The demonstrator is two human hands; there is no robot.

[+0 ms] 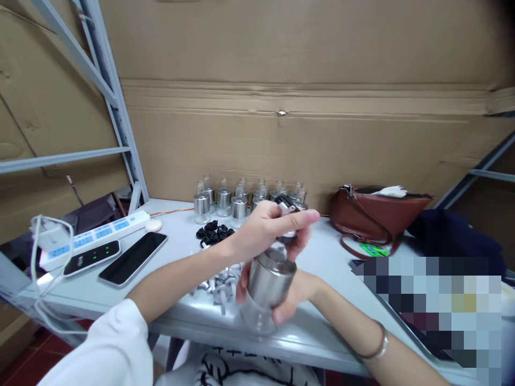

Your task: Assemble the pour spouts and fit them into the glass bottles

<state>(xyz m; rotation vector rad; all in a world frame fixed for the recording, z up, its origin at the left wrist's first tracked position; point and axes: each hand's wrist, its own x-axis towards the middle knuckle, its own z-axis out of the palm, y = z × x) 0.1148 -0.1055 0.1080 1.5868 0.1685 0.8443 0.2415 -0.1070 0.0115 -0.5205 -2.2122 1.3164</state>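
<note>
A clear glass bottle with a steel sleeve [272, 279] is tilted above the table's front edge. My right hand [296, 295] wraps around its body from the right. My left hand [270, 221] is closed around a black and silver bottle top [286, 203] over the bottle's neck; the fingers partly hide whether it sits on the mouth. Behind my left forearm lies a pile of small black plastic caps [215, 231]. Loose silvery metal pieces [222, 287] lie just left of the bottle, partly covered by my arm.
Several steel-sleeved glass bottles [239, 206] stand along the cardboard wall [249, 139]. To the left are a power strip [102, 233], a phone [133, 258] and a small black device with green lights [92, 258]. A brown bag [374, 214] and dark cloth [454, 238] lie right.
</note>
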